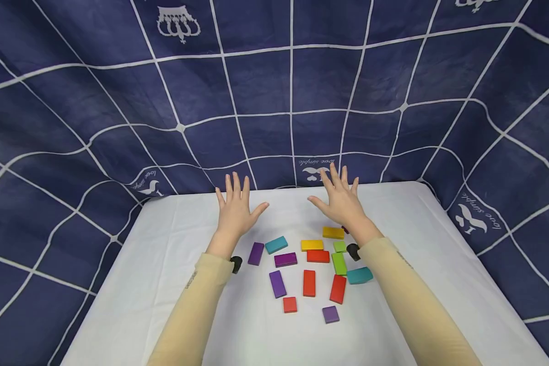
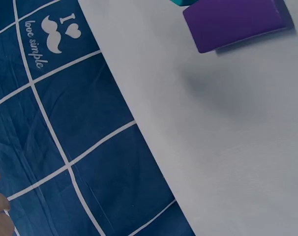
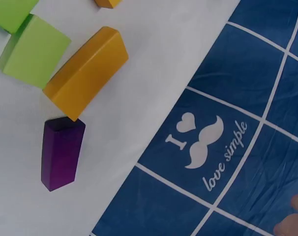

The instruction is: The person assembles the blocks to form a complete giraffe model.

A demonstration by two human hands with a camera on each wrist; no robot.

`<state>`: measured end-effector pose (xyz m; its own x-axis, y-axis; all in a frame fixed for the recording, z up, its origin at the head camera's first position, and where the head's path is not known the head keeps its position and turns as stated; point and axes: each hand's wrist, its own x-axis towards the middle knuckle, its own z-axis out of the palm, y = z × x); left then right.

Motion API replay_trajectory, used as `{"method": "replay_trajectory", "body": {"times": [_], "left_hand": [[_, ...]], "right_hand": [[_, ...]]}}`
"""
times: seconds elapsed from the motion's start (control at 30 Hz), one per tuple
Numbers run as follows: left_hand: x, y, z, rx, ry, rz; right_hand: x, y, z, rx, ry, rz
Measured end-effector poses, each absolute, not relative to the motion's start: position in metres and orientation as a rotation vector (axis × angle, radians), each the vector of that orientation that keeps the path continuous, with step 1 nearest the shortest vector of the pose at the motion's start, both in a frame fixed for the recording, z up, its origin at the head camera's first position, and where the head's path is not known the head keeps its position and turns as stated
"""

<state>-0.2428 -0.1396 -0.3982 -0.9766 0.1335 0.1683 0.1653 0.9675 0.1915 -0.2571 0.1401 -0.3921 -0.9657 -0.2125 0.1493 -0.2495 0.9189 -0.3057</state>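
Both hands are stretched out over the far part of the table, fingers spread and straight, holding nothing. My left hand (image 1: pixel 236 215) is nearest a dark purple block (image 1: pixel 255 253) and a teal block (image 1: pixel 276 245). Close to my right hand (image 1: pixel 342 202) lie an orange-yellow block (image 1: pixel 333 233) and, partly hidden by the wrist, a purple block (image 3: pixel 62 153). Between the forearms are several more flat blocks, among them a yellow block (image 1: pixel 312 245), a red block (image 1: pixel 317 256), a green block (image 1: pixel 339 264) and a small purple block (image 1: pixel 331 314). Only fingertips show in both wrist views.
A white cloth covers the table (image 1: pixel 132 284). Behind and beside it hangs a dark blue curtain (image 1: pixel 265 81) with white grid lines. A teal block (image 1: pixel 359 275) lies beside the right forearm, and a small red block (image 1: pixel 290 304) sits nearer the front.
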Motion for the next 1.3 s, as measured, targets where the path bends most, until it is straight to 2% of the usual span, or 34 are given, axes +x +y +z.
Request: {"method": "replay_trajectory", "body": {"times": [0.57, 1.3], "left_hand": [[-0.229, -0.144, -0.409, -0.256, -2.959, -0.301], [-0.207, -0.139, -0.447, -0.327, -3.003, -0.281]], "right_hand": [[-0.239, 0.138, -0.409, 0.391, -2.973, 0.521], [-0.212, 0.132, -0.447, 0.501, -3.018, 0.501]]}}
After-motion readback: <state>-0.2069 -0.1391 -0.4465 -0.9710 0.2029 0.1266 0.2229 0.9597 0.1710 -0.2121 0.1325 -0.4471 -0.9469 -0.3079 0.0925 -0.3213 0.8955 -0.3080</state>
